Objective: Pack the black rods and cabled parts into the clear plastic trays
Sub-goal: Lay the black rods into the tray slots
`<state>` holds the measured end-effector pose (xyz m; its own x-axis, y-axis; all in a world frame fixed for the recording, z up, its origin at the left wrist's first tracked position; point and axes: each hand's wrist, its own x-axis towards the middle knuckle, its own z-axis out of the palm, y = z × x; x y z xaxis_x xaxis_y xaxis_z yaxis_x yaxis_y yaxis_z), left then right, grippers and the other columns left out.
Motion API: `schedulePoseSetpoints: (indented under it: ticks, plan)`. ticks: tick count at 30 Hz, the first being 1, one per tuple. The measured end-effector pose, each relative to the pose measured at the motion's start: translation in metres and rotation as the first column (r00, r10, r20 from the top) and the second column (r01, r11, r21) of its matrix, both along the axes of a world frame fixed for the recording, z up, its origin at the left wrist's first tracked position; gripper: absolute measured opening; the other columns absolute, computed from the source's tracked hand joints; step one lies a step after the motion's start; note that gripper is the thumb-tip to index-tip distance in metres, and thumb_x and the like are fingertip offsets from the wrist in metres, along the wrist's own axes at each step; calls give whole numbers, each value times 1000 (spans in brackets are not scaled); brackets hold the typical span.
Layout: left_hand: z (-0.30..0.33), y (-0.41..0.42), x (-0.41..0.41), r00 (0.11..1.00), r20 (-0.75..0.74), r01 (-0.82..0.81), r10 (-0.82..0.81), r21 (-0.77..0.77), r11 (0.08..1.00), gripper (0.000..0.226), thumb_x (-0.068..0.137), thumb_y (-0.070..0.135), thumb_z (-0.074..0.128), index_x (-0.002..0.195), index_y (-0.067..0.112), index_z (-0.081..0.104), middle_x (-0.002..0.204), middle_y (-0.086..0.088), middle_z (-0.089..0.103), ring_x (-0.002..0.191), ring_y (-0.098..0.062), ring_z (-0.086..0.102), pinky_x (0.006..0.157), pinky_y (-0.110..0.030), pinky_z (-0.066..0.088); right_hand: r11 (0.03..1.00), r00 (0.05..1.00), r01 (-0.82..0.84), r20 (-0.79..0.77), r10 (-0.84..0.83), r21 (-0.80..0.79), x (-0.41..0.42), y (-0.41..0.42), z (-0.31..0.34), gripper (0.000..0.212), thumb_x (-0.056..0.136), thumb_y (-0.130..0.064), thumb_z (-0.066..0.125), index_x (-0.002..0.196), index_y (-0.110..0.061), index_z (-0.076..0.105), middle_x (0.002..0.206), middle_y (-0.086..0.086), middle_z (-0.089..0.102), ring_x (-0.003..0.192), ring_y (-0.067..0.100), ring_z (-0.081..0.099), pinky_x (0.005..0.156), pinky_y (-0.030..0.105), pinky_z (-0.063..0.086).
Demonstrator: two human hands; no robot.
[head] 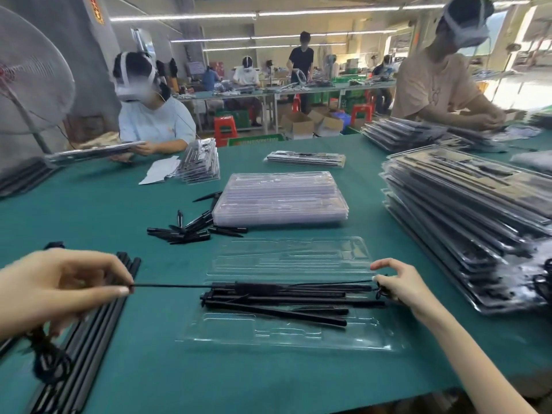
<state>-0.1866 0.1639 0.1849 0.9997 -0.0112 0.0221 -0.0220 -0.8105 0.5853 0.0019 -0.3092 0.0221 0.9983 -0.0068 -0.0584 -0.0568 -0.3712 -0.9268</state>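
An open clear plastic tray (pixel 298 333) lies on the green table in front of me, with several black rods (pixel 283 300) across its middle. My left hand (pixel 59 285) pinches the left end of a thin black rod (pixel 179 285) stretched over the tray. My right hand (pixel 400 282) holds the rod's right end, where a small black cable loop sits, at the tray's right edge. More long black rods (pixel 98 324) lie at the left under my left hand, with a bundled black cable (pixel 47 363) below it.
A stack of empty clear trays (pixel 280 198) sits behind the open one, with short black pen-like pieces (pixel 185 230) to its left. Tall piles of packed trays (pixel 466 216) fill the right side. Two other people work at the far edge; a fan stands far left.
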Motion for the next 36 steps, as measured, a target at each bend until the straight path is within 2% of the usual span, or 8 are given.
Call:
schedulePoseSetpoints:
  ticks: [3, 8, 13, 16, 18, 24, 28, 36]
  plan:
    - [-7, 31, 13, 991, 99, -94, 90, 38, 995, 70, 60, 85, 58, 93, 25, 69, 52, -6, 60, 40, -21, 57, 41, -22, 45, 997, 998, -57, 22, 58, -52, -1, -5, 5, 16, 83, -2, 64, 87, -17, 67, 45, -3, 39, 42, 14, 29, 39, 17, 24]
    - [-38, 24, 57, 919, 320, 68, -231, 448, 891, 44, 85, 74, 35, 78, 36, 58, 72, 24, 52, 57, -2, 49, 64, -13, 35, 977, 979, -200, 26, 202, -75, -9, -19, 14, 11, 80, -18, 75, 87, -20, 67, 44, -1, 37, 41, 12, 25, 39, 17, 21]
    - [-65, 10, 86, 888, 267, 67, -374, 730, 680, 24, 71, 48, 76, 87, 35, 63, 81, 12, 48, 49, -6, 36, 68, -25, 32, 938, 977, -150, 101, 190, -311, -20, -21, 8, 13, 77, -26, 77, 81, -23, 65, 40, -7, 33, 42, 8, 24, 45, 17, 22]
    - [-85, -12, 88, 968, -29, 201, -250, 689, 697, 27, 84, 61, 56, 107, 48, 58, 108, 25, 46, 87, 6, 50, 85, -21, 27, 947, 972, -97, 174, 156, -305, -24, -26, 1, 14, 77, -34, 77, 78, -28, 65, 43, -5, 37, 45, 7, 26, 49, 21, 23]
    - [-94, -30, 87, 967, 71, 168, -247, 550, 818, 46, 80, 72, 40, 111, 44, 60, 113, 25, 47, 102, 7, 48, 91, -22, 27, 966, 968, -85, 208, 138, -244, -27, -28, -3, 12, 79, -38, 74, 80, -30, 65, 46, -5, 36, 49, 9, 26, 53, 24, 22]
    - [-109, -138, 87, 830, 288, 294, -478, 501, 814, 20, 78, 25, 76, 96, 33, 71, 89, 18, 64, 81, -4, 61, 76, -17, 31, 988, 960, -54, 264, 91, -143, -30, -25, -8, 7, 82, -35, 72, 81, -30, 66, 48, -5, 28, 50, 10, 23, 47, 17, 19]
    - [-121, -166, 98, 834, 252, 261, -491, 604, 753, 20, 75, 33, 78, 93, 34, 70, 88, 17, 64, 82, -7, 62, 72, -20, 44, 989, 956, -35, 285, 75, -144, -31, -23, -9, 7, 83, -28, 72, 80, -27, 67, 45, -6, 28, 47, 8, 22, 46, 15, 21]
    - [-134, -167, 106, 849, 331, 254, -412, 428, 867, 17, 94, 26, 56, 110, 23, 61, 109, 10, 60, 106, -13, 53, 88, -23, 31, 991, 949, -24, 310, 64, -134, -32, -23, -12, 7, 83, -29, 72, 80, -26, 67, 44, -6, 30, 45, 7, 24, 45, 14, 21]
